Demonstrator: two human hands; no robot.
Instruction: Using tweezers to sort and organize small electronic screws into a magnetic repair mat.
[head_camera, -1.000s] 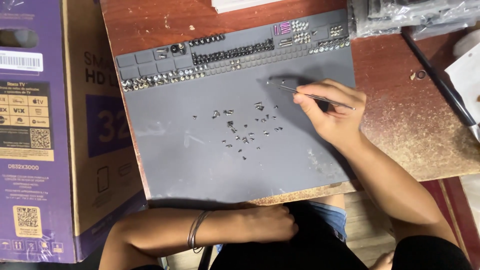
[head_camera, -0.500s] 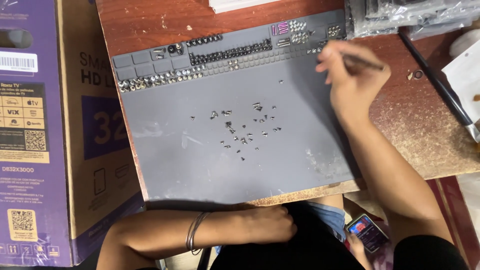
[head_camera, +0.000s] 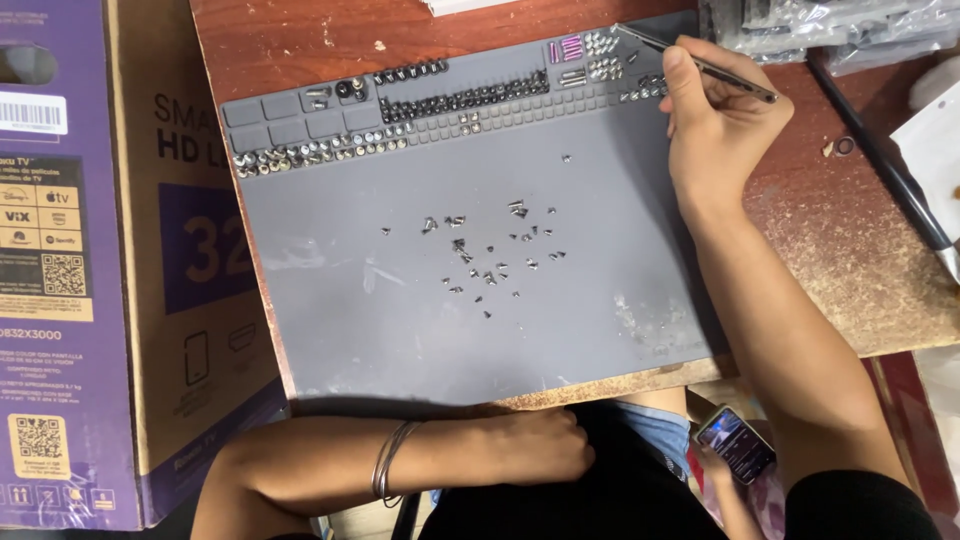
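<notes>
The right hand (head_camera: 715, 125) has its grip clamped on thin tweezers (head_camera: 690, 58), their tip over the small compartments at the far right corner of the grey mat (head_camera: 400, 330). Many compartments along the mat's far edge already hold screws, while a scatter of loose screws (head_camera: 490, 250) lies unsorted mid-mat. The left hand (head_camera: 545, 445) rests curled below the table's near edge, holding nothing. The worn wooden table (head_camera: 850, 270) stands beside a cardboard box (head_camera: 130, 250).
</notes>
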